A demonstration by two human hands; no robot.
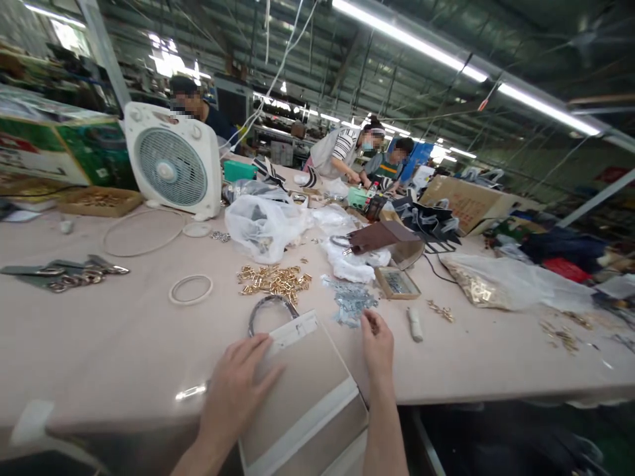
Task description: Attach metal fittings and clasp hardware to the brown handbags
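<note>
Our left hand (238,383) lies spread on a beige panel (302,370); our right hand (378,344) curls, grip unclear, by bluish pieces (350,301). Pinkish table (133,337) beneath both, strip lights (409,39) overhead.

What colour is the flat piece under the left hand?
The flat piece is beige with whitish bands, seen best in the head view.

Beyond the beige panel (310,367) with white bands (307,424) lie gold clips (275,283) and blue-grey bits (351,297), with a white fan (171,165) farther to the panel's left.
</note>
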